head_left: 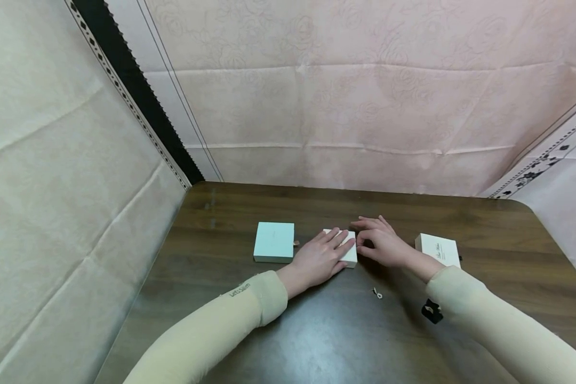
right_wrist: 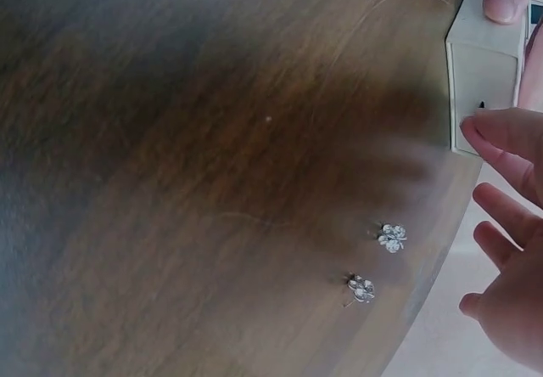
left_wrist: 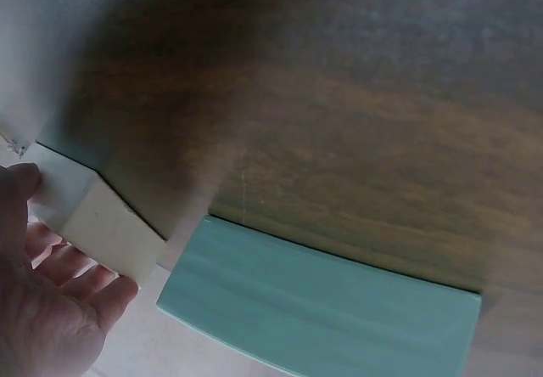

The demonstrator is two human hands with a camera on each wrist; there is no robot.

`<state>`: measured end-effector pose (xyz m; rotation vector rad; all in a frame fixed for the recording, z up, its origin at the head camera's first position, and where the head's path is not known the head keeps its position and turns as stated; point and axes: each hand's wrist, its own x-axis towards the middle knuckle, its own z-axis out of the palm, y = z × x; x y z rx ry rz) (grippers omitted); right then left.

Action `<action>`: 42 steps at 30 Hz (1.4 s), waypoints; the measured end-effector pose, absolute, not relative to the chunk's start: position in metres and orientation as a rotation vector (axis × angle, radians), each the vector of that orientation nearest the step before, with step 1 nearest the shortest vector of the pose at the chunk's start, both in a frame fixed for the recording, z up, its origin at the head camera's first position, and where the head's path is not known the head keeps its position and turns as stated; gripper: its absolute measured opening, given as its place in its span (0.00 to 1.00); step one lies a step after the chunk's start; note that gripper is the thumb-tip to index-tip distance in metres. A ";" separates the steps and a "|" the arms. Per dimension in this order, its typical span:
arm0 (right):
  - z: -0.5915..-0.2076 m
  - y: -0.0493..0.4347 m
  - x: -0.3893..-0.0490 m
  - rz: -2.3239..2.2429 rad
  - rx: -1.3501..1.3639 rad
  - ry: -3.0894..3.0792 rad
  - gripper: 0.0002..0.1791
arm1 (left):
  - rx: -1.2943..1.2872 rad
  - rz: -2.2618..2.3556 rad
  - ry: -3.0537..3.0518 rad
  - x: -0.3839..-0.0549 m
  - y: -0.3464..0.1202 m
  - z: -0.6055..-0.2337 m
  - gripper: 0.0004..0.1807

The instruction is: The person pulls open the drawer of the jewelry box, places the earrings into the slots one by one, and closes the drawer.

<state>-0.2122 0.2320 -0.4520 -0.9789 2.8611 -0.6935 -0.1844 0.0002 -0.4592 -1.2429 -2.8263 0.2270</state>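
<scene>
A small white box [head_left: 350, 258] lies on the table under my left hand [head_left: 319, 260]. The fingers of that hand spread over its top, and in the right wrist view the left thumb [right_wrist: 502, 3] presses its near side. At the box's right end is my right hand [head_left: 383, 245], with thumb and forefinger closed together at a tiny dark tab [right_wrist: 482, 104] on the end face. The fingertips hide most of this tab. The other right fingers are spread loosely. A sparkling earring [head_left: 377, 294] lies on the table in front of the box.
A mint-green box [head_left: 274, 241] with a small tab stands to the left. Right of my hands is another white box [head_left: 439, 248] with script lettering. A small black object [head_left: 432, 311] lies beside the right sleeve. Two flower-shaped earrings [right_wrist: 392, 238] lie near the right hand.
</scene>
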 end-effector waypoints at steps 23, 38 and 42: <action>-0.452 0.242 -0.210 -0.669 -0.958 2.893 0.16 | -1.269 0.208 -2.792 -0.187 -0.004 -0.459 0.34; -0.448 0.252 -0.206 -0.652 -0.949 2.908 0.17 | -1.298 0.127 -2.750 -0.191 -0.006 -0.462 0.34; -0.446 0.254 -0.205 -0.633 -0.957 2.916 0.17 | -1.306 0.123 -2.747 -0.191 -0.007 -0.462 0.34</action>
